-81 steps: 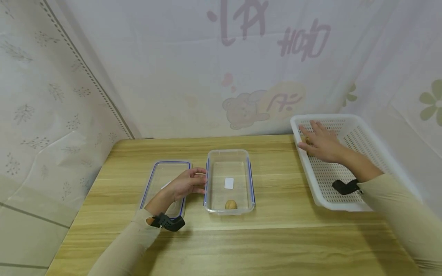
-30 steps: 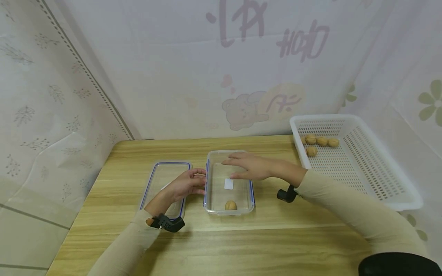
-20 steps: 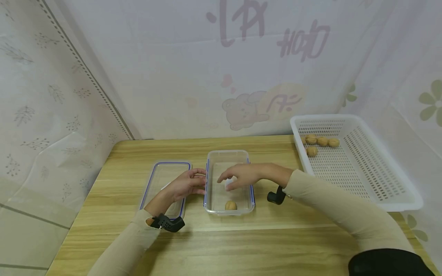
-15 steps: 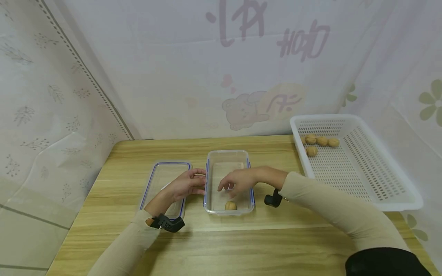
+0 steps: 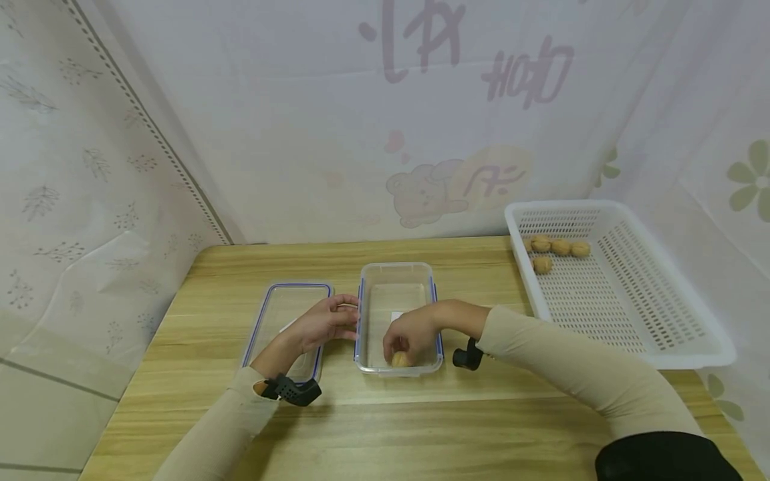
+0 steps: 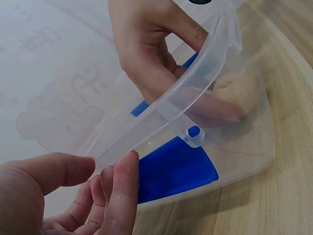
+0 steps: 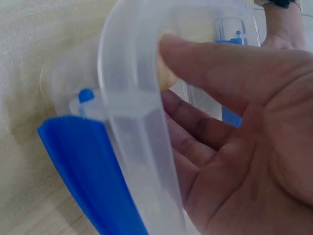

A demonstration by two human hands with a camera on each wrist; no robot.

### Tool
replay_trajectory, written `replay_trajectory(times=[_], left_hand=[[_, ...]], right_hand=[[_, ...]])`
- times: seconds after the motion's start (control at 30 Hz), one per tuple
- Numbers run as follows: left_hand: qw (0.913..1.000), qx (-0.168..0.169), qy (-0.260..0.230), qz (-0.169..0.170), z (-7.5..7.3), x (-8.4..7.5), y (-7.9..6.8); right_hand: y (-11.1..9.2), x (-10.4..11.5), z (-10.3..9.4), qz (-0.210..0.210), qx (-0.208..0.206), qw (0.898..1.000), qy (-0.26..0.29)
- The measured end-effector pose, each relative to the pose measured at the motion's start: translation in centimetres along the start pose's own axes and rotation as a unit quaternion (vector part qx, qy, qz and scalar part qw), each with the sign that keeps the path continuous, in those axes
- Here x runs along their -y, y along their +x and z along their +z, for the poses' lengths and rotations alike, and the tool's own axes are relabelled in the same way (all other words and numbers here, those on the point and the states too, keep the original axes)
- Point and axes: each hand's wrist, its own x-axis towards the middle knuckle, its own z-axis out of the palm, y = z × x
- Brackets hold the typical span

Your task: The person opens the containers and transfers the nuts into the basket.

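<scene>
Inside a clear plastic food container (image 5: 400, 274) with blue side clips, a walnut (image 5: 400, 360) lies by the near wall. My right hand (image 5: 415, 329) reaches down into the container. Its thumb and fingers close round the walnut, which the right wrist view shows partly hidden behind the thumb. My left hand (image 5: 325, 319) rests at the container's left side. In the left wrist view its fingertips (image 6: 128, 159) touch the blue clip (image 6: 171, 171), and the fingers look loosely bent.
The container's blue-edged lid (image 5: 295, 286) lies flat on the wooden table (image 5: 481, 427), partly under the left hand. A white perforated basket (image 5: 692, 321) stands at the right with several walnuts (image 5: 561, 247) in its far left corner. Patterned cloth hangs behind.
My right hand has left the basket, crossed to the container and lowered toward its near end, its fingers curling round the walnut. My left hand has stayed at the container's side.
</scene>
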Motion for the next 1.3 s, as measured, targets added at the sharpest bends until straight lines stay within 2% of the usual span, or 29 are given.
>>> replay_trajectory(times=[0.2, 0.5, 0.7, 1.13, 1.3], left_hand=[[1.0, 0.0, 0.003, 0.0, -0.1, 0.0, 0.0], [1.0, 0.004, 0.004, 0.004, -0.1, 0.1, 0.1], [1.0, 0.004, 0.002, 0.001, -0.1, 0.2, 0.2], [1.0, 0.003, 0.003, 0.0, -0.2, 0.2, 0.0], [1.0, 0.006, 0.0, 0.002, -0.2, 0.2, 0.2]], right_hand=[[0.4, 0.2, 0.4, -0.001, 0.0, 1.0, -0.016], [0.4, 1.0, 1.0, 0.016, -0.043, 0.998, -0.031], [0.1, 0.9, 0.9, 0.011, -0.064, 0.998, -0.028], [-2.2, -0.2, -1.1, -0.046, -0.14, 0.989, -0.026], [-3.8, -0.8, -1.9, -0.058, -0.168, 0.984, -0.002]])
